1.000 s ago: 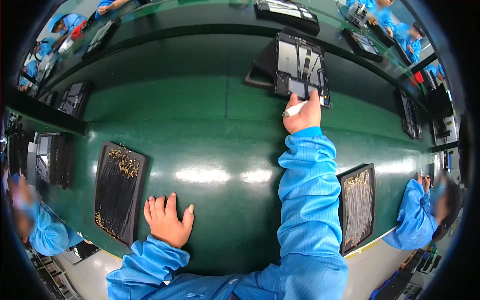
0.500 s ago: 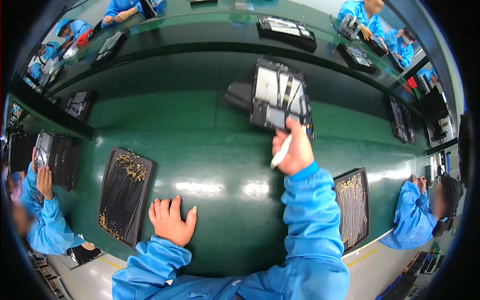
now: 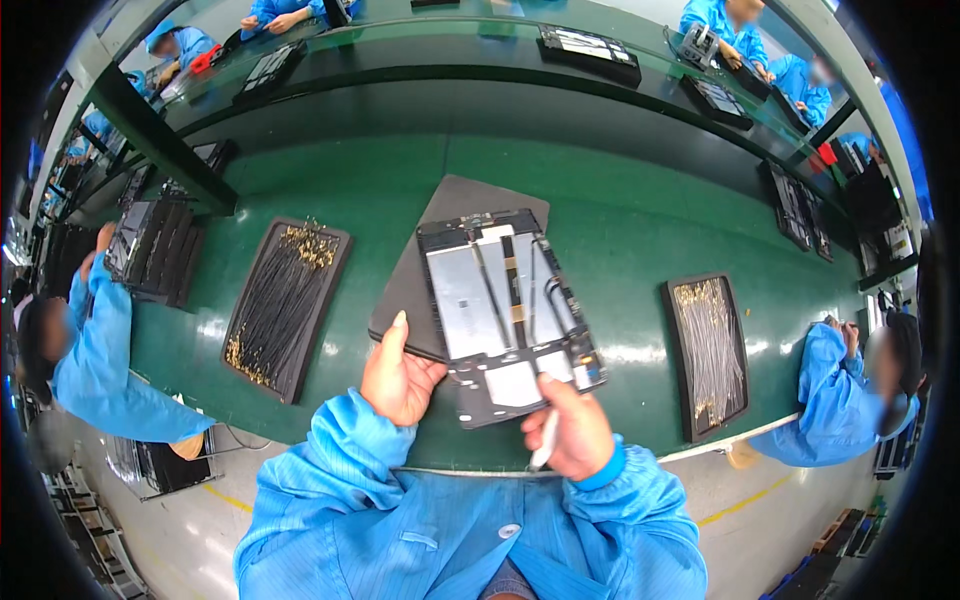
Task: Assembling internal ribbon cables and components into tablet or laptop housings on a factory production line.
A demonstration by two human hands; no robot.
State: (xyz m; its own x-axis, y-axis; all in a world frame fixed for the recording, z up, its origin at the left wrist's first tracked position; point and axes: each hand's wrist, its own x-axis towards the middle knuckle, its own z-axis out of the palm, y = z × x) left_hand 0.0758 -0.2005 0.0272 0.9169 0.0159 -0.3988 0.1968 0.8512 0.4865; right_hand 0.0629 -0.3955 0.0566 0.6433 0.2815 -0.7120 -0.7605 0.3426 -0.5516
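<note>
My right hand pinches the near edge of an opened tablet, whose grey plates, dark ribbon cables and small boards face up. A slim white pen-like tool is also held in that hand, sticking out toward me. Partly under the tablet is a flat dark grey tray or pad, turned at an angle to it. At its near left corner, my left hand is closed on the edge with the thumb on top; the other fingers are partly hidden.
Left of me stands a black tray of black cables with gold ends; to the right, another tray holds grey cables. Co-workers in blue sit on both sides and across. A raised shelf with more opened devices spans the far side.
The tablet and dark pad have come nearer to me. My left hand has left the tabletop and taken hold of the pad's corner. The whole view has shifted.
</note>
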